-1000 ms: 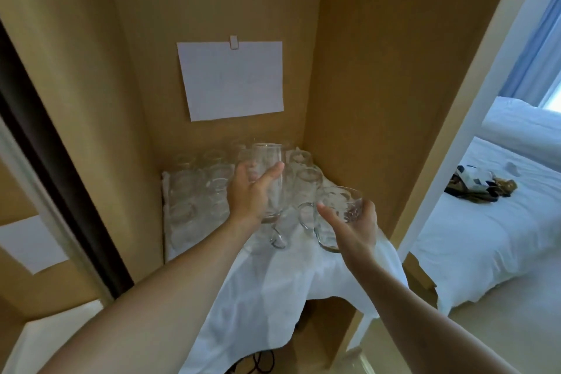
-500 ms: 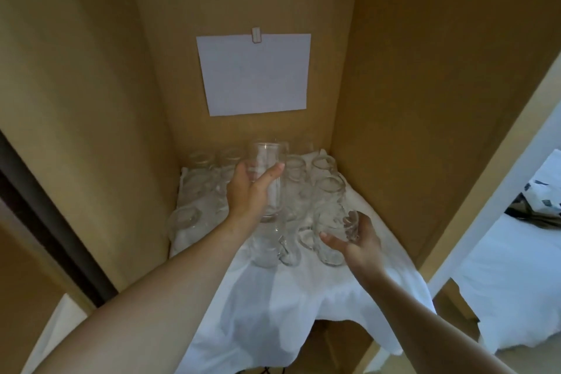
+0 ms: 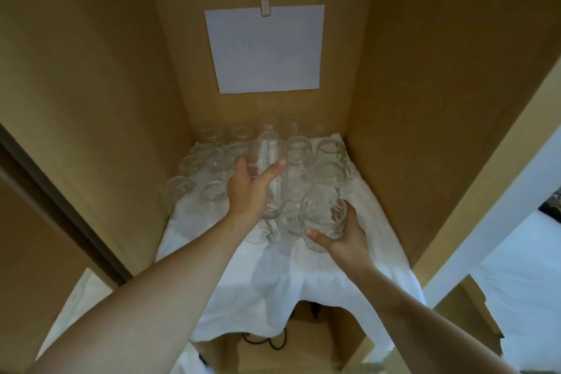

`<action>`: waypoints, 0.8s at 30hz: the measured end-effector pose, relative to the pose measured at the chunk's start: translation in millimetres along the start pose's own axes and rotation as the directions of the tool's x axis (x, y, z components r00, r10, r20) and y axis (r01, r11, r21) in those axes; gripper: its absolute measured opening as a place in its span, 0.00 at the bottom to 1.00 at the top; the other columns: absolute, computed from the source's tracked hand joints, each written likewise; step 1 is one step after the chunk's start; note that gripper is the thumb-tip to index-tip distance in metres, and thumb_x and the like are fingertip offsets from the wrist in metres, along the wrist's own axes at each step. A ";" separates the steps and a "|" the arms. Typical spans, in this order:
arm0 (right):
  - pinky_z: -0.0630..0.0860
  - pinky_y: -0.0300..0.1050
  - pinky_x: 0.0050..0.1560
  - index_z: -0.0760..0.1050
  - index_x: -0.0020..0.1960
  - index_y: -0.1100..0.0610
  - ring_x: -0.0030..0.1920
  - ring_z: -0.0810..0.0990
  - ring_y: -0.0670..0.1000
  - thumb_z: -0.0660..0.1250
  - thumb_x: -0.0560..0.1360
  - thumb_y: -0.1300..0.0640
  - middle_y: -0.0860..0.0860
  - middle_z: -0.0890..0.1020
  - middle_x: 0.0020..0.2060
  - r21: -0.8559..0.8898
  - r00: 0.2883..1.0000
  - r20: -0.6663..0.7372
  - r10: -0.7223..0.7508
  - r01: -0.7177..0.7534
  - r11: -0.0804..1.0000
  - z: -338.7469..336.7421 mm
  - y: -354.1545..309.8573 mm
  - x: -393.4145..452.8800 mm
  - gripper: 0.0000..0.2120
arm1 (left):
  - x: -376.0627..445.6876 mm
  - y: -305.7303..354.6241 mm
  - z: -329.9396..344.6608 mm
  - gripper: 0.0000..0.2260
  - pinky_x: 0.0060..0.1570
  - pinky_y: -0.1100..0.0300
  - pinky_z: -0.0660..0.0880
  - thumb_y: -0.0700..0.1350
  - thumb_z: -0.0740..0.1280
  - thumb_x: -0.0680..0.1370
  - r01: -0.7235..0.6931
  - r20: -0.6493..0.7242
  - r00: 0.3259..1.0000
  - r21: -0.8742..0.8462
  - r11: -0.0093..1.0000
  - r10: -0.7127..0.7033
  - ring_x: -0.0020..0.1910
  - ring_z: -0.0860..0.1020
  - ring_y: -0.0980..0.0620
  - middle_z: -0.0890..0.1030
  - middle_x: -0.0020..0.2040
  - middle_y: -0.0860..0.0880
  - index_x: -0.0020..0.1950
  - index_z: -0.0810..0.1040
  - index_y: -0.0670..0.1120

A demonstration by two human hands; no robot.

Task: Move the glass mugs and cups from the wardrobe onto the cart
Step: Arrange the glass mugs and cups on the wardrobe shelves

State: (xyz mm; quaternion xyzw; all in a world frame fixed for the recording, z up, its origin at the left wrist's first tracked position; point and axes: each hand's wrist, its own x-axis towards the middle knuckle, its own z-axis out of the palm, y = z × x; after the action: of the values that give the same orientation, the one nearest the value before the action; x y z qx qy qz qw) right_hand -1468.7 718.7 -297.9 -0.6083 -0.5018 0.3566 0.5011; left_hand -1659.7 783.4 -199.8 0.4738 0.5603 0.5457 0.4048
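Now left hand (image 3: pixel 253 188) grips a tall glass (image 3: pixel 267 161), right hand (image 3: pixel 346 234) a mug (image 3: pixel 323 218).

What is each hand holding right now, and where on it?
The left hand grips a tall glass round its body. The right hand holds a glass mug round its lower side.

A tall clear glass cup (image 3: pixel 267 173) stands upright, lifted above the others, with the left hand (image 3: pixel 249 188) wrapped round its side. A round glass mug (image 3: pixel 323 222) sits near the front right of the group, and the right hand (image 3: pixel 346 237) holds it from below and the side. Many more clear glass mugs and cups (image 3: pixel 212 167) stand upright, close together in rows, on a white cloth (image 3: pixel 273 282) at the back of the wardrobe (image 3: pixel 91 70).
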 end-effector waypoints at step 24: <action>0.78 0.45 0.60 0.69 0.71 0.48 0.61 0.77 0.50 0.88 0.53 0.53 0.44 0.77 0.60 -0.025 0.975 0.178 0.131 -0.129 0.991 -11.7 12.1 19.9 0.50 | -52.6 7.7 -16.2 0.38 0.53 0.36 0.78 0.71 0.75 0.59 -0.043 -0.134 0.990 0.087 0.995 0.055 0.51 0.81 0.41 0.76 0.43 0.50 0.59 0.74 0.49</action>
State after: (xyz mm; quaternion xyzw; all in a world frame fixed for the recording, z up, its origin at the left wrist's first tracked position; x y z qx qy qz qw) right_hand -1449.9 735.1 -305.4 -0.6085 -0.5066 0.4385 0.4252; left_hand -1663.0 728.2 -194.2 0.4658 0.5973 0.5623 0.3319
